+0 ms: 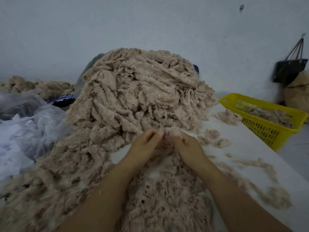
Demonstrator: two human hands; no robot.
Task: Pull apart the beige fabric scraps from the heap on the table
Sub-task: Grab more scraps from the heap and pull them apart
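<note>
Closest to me lies a fluffy spread of loose scraps, covering the near end of the white table under and between my forearms. Just beyond it my hands meet over a small beige tuft, at the foot of the big heap. My left hand has its fingers curled in, with the tips pinching the tuft's left side. My right hand is curled the same way and grips its right side, so the two hands nearly touch. The blur there keeps me from telling exactly how each finger lies. The heap of beige fabric scraps rises tall straight in front of me, at the middle of the table, and spills down to my left. A few small bits lie on the bare tabletop just right of my hands, and a thin trail of fluff runs along the right edge. Further right a yellow basket sits at the table's edge with some beige scraps in it. On my left is a crumpled clear plastic bag, with a lower second pile of the same fabric behind it. A black bag hangs on the pale wall at far right, above a brown sack
</note>
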